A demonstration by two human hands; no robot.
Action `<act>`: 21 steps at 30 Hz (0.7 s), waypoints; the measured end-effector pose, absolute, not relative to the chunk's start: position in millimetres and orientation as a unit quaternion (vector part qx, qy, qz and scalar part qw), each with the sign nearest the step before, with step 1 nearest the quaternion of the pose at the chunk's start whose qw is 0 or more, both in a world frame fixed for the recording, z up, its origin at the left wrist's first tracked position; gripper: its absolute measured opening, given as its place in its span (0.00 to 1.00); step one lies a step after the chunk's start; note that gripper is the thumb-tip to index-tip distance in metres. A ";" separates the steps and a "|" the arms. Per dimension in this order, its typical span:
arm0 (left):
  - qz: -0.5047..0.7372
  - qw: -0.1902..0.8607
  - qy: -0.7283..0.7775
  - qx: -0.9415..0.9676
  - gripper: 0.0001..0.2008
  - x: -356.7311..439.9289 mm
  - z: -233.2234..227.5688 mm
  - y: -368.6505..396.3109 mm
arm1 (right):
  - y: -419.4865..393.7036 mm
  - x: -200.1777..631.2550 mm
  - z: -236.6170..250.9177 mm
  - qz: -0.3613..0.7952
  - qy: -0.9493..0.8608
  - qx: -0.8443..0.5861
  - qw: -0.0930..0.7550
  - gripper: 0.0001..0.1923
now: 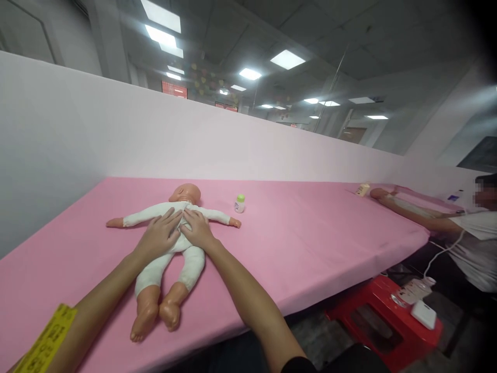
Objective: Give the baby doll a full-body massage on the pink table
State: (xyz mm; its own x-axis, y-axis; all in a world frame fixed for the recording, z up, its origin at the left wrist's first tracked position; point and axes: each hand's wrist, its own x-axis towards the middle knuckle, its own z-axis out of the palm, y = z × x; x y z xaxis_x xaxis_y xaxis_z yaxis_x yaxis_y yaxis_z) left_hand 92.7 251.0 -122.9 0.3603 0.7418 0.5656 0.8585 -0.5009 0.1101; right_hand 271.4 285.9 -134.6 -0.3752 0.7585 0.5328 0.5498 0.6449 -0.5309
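A baby doll (185,196) in a white bodysuit lies face down on the pink table (310,233), arms spread, bare feet toward me. My left hand (159,235) rests flat on the doll's back, fingers apart. My right hand (199,229) lies flat beside it on the same back, the fingertips of both hands almost meeting. Neither hand grips anything. A small white bottle with a green cap (239,203) stands upright on the table just right of the doll's arm.
A yellow tape band (48,339) is on my left forearm. A co-worker (471,243) at the far right reaches onto the table toward another doll (382,196). A red stool (382,311) with a white device (423,313) stands below. A white partition wall runs behind.
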 end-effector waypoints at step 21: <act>-0.373 0.088 -0.519 -0.764 0.16 97.1 -117.8 233.8 | 275.7 276.4 -130.8 0.135 -0.776 -0.404 0.465 0.09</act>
State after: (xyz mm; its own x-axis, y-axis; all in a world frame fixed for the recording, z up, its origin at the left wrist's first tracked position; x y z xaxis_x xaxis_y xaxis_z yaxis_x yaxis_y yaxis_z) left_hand 97.1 233.8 -117.8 0.1832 0.7271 0.6616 0.8579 -0.4469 0.2535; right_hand 276.4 275.7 -130.8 -0.2408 0.7523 0.6132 0.5021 0.6372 -0.5847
